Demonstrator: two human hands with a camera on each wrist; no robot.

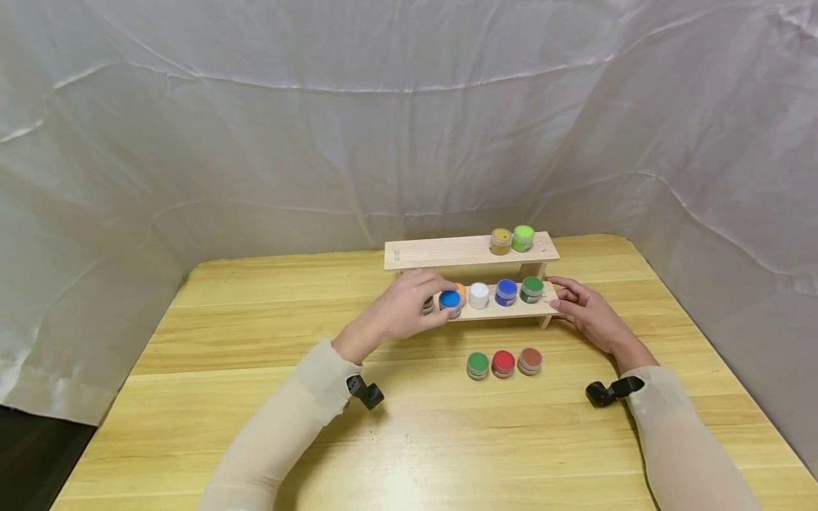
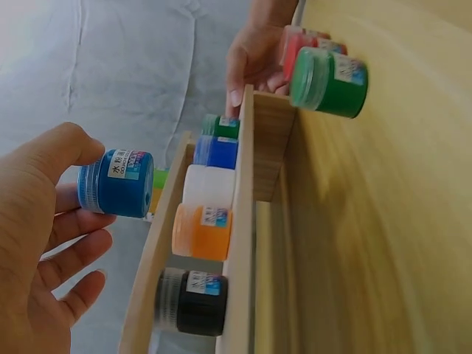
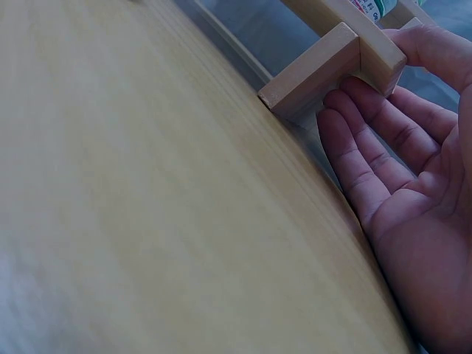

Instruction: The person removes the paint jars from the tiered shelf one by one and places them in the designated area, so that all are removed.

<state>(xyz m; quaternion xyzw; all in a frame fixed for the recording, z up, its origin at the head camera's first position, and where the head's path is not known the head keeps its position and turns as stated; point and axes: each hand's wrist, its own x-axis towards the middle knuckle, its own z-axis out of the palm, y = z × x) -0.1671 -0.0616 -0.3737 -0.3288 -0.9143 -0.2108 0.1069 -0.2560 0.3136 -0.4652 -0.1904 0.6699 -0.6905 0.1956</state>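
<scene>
We see the blue paint jar (image 2: 118,182), a short smooth cylinder of clear plastic with a ribbed cap and a printed label, raised just above the lower shelf (image 1: 492,311) near its left end. Its long axis stands roughly upright, cap upward, much like that of the jars beneath. The left hand (image 1: 409,305) has its grip closed only to the jar's width, pinching it between thumb and forefinger; the other fingers bend loosely below, and the forearm slants in from the bench's near edge.

Along the lower shelf we find the black jar (image 2: 193,302), orange jar (image 2: 206,232), white jar (image 1: 478,295), dark blue jar (image 1: 505,292) and dark green jar (image 1: 531,289). The right hand (image 1: 588,312) grips the right end of the pale wooden rack (image 1: 441,250), thumb over the board, fingers beneath. Towards the upper shelf's right end sit the ochre jar (image 1: 500,241) and lime jar (image 1: 522,238).

The rack stands near the far edge of the grained bench (image 1: 268,305). Before it we see a green jar (image 1: 477,365), red jar (image 1: 503,363) and brown jar (image 1: 530,360); creased grey cloth (image 1: 358,156) hangs behind.
</scene>
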